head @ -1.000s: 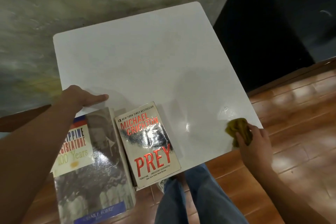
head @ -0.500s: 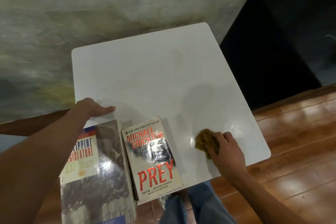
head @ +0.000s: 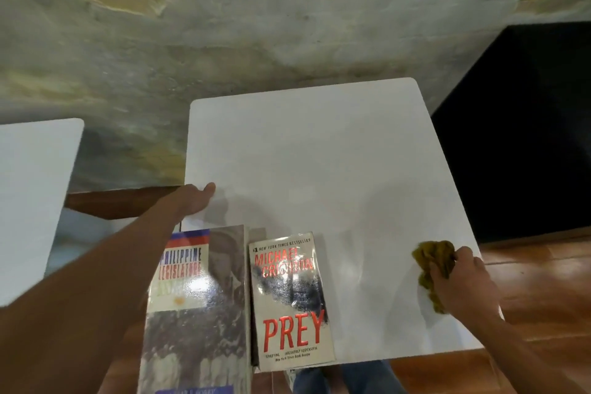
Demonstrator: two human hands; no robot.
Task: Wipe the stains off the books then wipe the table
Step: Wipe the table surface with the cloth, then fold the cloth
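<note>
Here we see the right hand (head: 460,278) gripping the cloth (head: 433,261) on the tabletop (head: 319,153) near its right edge. Left hand (head: 195,200) rests on the left edge; we cannot tell its fingers. Two books (head: 289,301) lie side by side at the near edge.

white table (head: 319,150), mustard-yellow cloth (head: 433,257), red-lettered silver book (head: 289,297), brown wood floor (head: 543,281).

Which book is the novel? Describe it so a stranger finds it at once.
On the white table, two books lie side by side at the near edge. The novel is the smaller one on the right, with PREY in big red letters. Its neighbour, the larger book, reads Philippine Legislature.
</note>
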